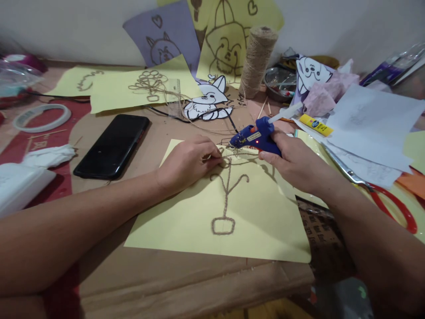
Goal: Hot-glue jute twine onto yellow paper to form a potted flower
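Note:
A yellow paper sheet [252, 221] lies before me with a twine outline of a potted plant [226, 199] glued on it. My left hand [187, 161] rests on the sheet's upper part, its fingertips pinching the twine [229, 156] near the top of the stem. My right hand [294, 161] grips a blue hot glue gun [254, 135] with a white glue stick in its back. The gun's nozzle points left, at the twine just beside my left fingertips.
A black phone [113, 145] lies left of the sheet. A twine spool [257, 60] stands behind, among yellow and purple sheets with drawings. Red-handled scissors [385, 195], a yellow glue tube [316, 125] and loose papers lie to the right. A tape ring [41, 117] is far left.

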A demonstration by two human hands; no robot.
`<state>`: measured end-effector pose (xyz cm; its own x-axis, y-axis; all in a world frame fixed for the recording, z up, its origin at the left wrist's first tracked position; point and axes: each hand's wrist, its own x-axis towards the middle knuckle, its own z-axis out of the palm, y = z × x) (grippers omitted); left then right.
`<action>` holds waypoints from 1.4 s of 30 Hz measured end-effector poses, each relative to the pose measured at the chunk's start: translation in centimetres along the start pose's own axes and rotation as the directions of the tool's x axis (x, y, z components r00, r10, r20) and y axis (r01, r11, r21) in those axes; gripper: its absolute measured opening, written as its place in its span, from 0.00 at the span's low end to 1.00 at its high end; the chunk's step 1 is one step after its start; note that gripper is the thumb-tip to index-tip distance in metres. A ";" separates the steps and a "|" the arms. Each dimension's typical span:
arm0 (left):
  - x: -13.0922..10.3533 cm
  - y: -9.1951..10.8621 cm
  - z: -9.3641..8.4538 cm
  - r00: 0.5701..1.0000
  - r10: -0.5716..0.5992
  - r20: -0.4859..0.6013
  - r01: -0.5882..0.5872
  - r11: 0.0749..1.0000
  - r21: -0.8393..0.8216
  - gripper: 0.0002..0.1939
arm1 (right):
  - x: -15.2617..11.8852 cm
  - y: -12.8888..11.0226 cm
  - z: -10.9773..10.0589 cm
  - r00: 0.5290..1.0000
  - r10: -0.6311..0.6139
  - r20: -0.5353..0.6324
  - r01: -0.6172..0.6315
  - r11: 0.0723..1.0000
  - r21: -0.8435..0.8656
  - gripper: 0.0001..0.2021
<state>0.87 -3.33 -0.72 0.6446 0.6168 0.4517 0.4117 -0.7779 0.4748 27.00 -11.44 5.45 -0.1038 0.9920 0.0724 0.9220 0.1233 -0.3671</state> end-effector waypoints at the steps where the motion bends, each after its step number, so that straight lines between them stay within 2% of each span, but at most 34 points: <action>1: 0.0 0.0 0.0 1.000 0.005 -0.004 -0.005 1.000 -0.001 0.03 | 0.0 0.0 0.0 1.000 0.008 0.004 -0.008 1.000 0.000 0.13; 8: 0.0 -0.1 0.2 1.000 0.010 -0.012 -0.010 1.000 0.000 0.04 | -0.2 -0.2 -0.4 0.999 0.039 0.026 -0.038 0.998 -0.046 0.12; 18: 0.0 -0.2 0.2 1.000 0.021 -0.020 -0.021 1.000 0.000 0.04 | 0.2 0.0 0.3 1.000 0.000 0.002 0.000 1.000 -0.018 0.15; 35: -0.1 -0.3 0.2 0.999 0.036 -0.017 -0.036 0.999 -0.001 0.05 | -0.2 -0.2 -0.4 1.000 0.024 0.010 -0.023 0.998 -0.050 0.13; 42: -0.2 -0.4 0.1 0.998 0.056 -0.005 -0.056 0.998 0.013 0.03 | -0.3 -0.3 -0.7 0.999 0.027 0.032 -0.026 0.999 -0.045 0.15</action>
<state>0.67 -3.17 -1.09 0.6637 0.5728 0.4810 0.3836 -0.8127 0.4385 26.98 -11.78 6.19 -0.0904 0.9954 0.0331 0.9402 0.0963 -0.3268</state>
